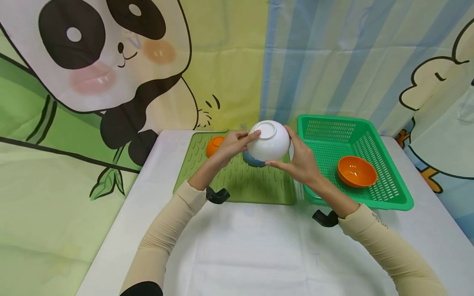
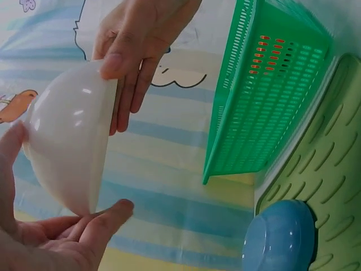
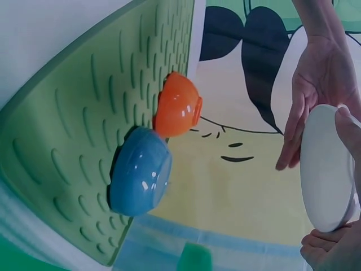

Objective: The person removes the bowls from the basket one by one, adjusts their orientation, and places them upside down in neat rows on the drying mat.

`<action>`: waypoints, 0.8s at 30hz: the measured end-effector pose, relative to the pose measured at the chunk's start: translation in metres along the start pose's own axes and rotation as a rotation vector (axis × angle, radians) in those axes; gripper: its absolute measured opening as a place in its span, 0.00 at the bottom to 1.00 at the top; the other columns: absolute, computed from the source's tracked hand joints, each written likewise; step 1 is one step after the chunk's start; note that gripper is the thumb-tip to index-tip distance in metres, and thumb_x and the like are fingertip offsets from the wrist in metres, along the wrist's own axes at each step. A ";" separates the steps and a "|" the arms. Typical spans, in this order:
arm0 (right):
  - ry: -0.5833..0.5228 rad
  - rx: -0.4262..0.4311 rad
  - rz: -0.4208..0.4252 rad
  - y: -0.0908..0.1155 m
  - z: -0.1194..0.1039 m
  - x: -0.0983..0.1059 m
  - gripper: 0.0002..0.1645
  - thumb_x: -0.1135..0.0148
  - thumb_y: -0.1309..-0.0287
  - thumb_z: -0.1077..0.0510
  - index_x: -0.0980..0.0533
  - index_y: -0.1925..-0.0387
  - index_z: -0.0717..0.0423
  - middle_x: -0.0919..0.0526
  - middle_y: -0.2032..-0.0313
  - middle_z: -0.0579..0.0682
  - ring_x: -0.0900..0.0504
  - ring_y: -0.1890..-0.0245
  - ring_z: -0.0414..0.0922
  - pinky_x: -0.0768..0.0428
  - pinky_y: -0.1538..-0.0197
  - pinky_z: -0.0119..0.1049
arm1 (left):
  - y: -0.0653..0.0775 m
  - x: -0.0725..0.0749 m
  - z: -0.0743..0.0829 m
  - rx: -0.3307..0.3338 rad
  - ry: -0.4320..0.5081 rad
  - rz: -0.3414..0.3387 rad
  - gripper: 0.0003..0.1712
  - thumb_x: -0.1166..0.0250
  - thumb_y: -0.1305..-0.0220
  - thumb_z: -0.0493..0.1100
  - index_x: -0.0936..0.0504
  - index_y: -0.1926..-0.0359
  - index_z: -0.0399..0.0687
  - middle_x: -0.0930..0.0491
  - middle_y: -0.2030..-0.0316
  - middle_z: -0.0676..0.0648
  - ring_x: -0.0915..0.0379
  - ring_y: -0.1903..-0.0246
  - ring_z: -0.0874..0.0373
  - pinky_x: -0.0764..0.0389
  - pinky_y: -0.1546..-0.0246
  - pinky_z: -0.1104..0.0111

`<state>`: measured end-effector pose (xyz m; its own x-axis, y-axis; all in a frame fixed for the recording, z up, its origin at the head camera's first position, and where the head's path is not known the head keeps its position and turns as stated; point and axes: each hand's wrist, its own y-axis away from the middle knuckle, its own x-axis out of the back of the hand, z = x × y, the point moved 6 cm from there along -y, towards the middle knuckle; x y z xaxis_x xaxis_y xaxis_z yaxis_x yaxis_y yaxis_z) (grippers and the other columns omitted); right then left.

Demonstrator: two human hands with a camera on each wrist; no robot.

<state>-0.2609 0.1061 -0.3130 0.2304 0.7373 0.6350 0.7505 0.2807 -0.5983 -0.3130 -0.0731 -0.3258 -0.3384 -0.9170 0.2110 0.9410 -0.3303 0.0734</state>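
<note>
Between both hands a white bowl (image 1: 273,144) is held in the air, its foot ring facing up toward the head camera. My left hand (image 1: 234,144) grips its left side, thumb on the base by the ring. On the opposite side my right hand (image 1: 303,160) holds the rim, thumb low and fingers behind. Below the bowl, a blue bowl (image 3: 141,172) lies upside down on a green drying mat (image 1: 237,187). Beside it an orange bowl (image 3: 179,106) is also upside down, partly hidden by the left hand in the head view.
To the right stands a green plastic basket (image 1: 401,202) with an orange bowl (image 1: 357,172) upright inside. Basket and mat share a white-covered table (image 1: 244,250). A printed curtain (image 1: 229,61) with a panda hangs right behind the table.
</note>
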 end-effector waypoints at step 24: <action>-0.101 -0.071 -0.071 -0.004 -0.011 -0.016 0.60 0.25 0.65 0.40 0.45 0.32 0.49 0.34 0.38 0.54 0.28 0.44 0.52 0.22 0.54 0.50 | 0.024 0.017 0.000 -0.395 -0.152 -0.087 0.48 0.30 0.47 0.40 0.48 0.30 0.44 0.51 0.31 0.42 0.46 0.35 0.55 0.35 0.40 0.62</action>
<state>-0.2607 0.0866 -0.3152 0.1145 0.7766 0.6195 0.8054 0.2925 -0.5155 -0.2959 -0.0966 -0.3204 -0.3843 -0.8483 0.3642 0.8258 -0.4922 -0.2751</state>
